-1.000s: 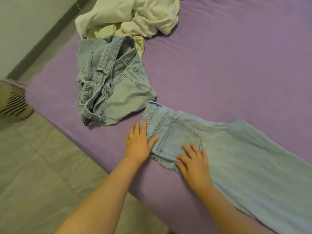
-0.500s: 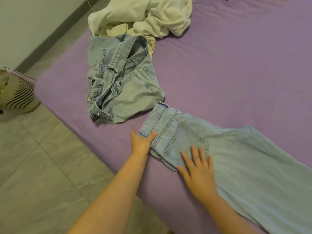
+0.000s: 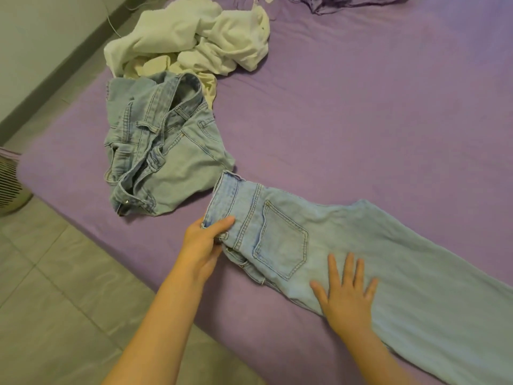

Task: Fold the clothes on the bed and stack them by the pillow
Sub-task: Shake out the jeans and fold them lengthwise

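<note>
A pair of light blue jeans (image 3: 374,245) lies folded lengthwise along the near edge of the purple bed (image 3: 361,120), back pocket up, legs running off to the right. My left hand (image 3: 204,243) grips the waistband corner, thumb on top. Flat on the denim just below the pocket lies my right hand (image 3: 347,293), fingers spread. A second pair of jeans (image 3: 163,159) sits crumpled to the upper left. Behind it is a heap of white clothes (image 3: 200,43).
Rumpled purple fabric (image 3: 333,2) lies at the top edge. A slatted beige basket (image 3: 9,187) stands on the tiled floor (image 3: 55,301) at the left, beside the bed's corner. A grey wall with a dark skirting runs along the upper left.
My left hand went from lying flat beside the waistband to gripping its corner. My right hand slid down from the pocket to the denim below it. The view shifted towards the head of the bed.
</note>
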